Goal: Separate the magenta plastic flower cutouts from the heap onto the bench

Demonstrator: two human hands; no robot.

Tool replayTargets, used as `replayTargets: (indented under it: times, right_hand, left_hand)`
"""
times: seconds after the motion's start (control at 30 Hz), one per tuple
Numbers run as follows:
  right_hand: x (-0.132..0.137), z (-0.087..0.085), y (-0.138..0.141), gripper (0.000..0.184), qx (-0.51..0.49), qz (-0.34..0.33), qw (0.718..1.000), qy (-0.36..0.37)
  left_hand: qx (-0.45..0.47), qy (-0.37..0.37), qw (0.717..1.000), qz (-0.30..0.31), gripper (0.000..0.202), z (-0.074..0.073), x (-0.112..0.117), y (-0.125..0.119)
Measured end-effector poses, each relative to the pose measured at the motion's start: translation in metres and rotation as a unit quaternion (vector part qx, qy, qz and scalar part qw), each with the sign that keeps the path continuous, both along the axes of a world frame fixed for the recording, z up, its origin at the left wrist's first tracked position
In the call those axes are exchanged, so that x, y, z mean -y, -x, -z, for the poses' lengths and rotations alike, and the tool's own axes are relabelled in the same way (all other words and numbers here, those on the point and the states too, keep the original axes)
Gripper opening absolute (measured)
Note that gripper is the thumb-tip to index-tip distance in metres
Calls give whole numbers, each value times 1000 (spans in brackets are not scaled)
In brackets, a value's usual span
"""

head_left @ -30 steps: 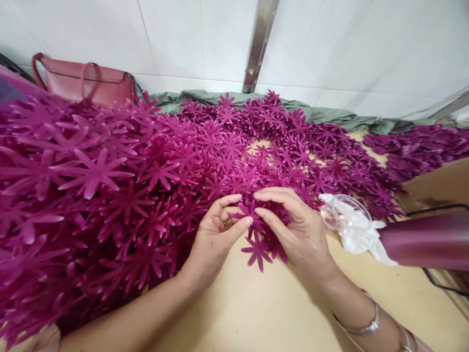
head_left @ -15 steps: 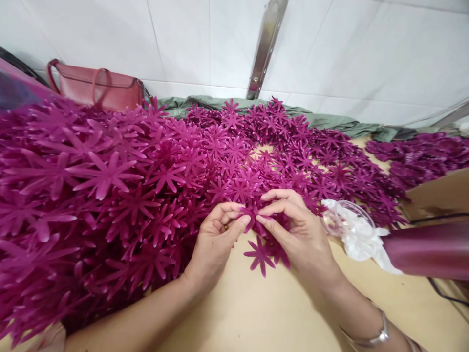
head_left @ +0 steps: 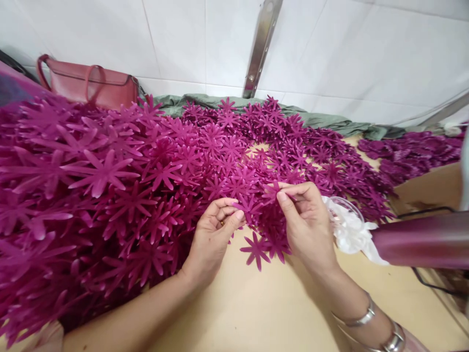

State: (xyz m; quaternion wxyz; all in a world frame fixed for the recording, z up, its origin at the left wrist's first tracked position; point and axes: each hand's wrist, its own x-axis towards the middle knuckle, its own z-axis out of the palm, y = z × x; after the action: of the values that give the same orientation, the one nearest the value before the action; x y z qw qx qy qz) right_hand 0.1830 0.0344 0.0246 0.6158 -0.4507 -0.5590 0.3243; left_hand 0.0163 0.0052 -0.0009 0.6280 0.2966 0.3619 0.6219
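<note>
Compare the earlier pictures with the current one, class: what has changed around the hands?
The right hand has moved up and rightward, away from the left hand; their fingers had nearly met. Now they pinch separate purple pieces, the left flower and the right flower. The loose flower below and the red handbag stayed put.

The smooth, pale tan worktop (head_left: 249,303) is largely covered on the left and across the back by a deep heap of magenta, star-shaped flower pieces (head_left: 102,176). Bare surface is left in front. At right, a crumpled white plastic bag (head_left: 353,234) is set down; along the wall, rumpled grey-green fabric (head_left: 330,123) is laid.
</note>
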Motion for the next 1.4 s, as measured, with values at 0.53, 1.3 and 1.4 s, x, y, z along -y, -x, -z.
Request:
replayTargets:
  times: [0.53, 1.3, 1.4]
  right_hand:
    - [2, 4, 20, 24, -163, -92, 982, 39]
    - [1, -6, -1, 21, 257, 48, 957, -129]
    - [3, -7, -2, 28, 323, 86, 930, -149]
  left_hand:
    - [0, 6, 1000, -5, 27, -2, 2, -4]
    - [-19, -47, 995, -87, 25, 2, -6, 1]
    - [-17, -48, 996, -77, 31, 1, -5, 1]
